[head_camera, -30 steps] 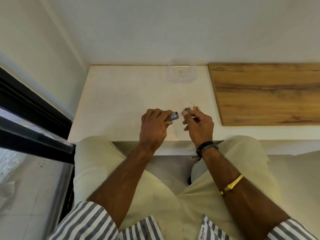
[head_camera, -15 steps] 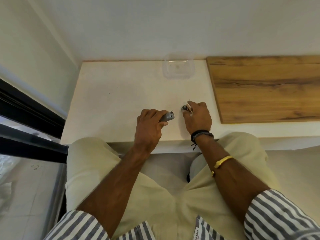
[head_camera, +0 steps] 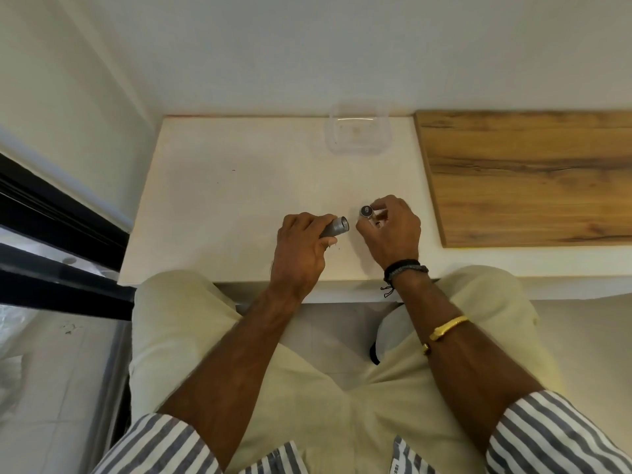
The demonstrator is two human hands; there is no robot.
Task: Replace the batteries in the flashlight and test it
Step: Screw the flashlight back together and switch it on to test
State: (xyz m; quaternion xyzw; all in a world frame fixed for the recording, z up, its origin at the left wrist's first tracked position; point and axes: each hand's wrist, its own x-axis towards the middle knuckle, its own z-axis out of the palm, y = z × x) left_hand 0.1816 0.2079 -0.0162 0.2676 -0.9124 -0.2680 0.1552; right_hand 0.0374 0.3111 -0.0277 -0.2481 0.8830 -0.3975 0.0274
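My left hand [head_camera: 302, 244] is wrapped around the grey metal flashlight body [head_camera: 337, 226], whose open threaded end points right, toward my other hand. My right hand [head_camera: 393, 230] pinches a small round dark part [head_camera: 366, 211], a cap or battery holder, between thumb and fingers, its round face turned toward the flashlight. A small gap separates the two pieces. Both hands hover just above the white tabletop [head_camera: 222, 200]. The rest of the flashlight is hidden in my left fist.
A clear plastic container [head_camera: 357, 130] sits at the back of the white tabletop by the wall. A wooden board [head_camera: 526, 176] covers the right side. A dark window frame [head_camera: 51, 234] runs along the left. My knees are under the table's front edge.
My right hand has turned and lifted slightly, so the round part now faces the flashlight's open end. My left hand has kept its grip and hardly moved.
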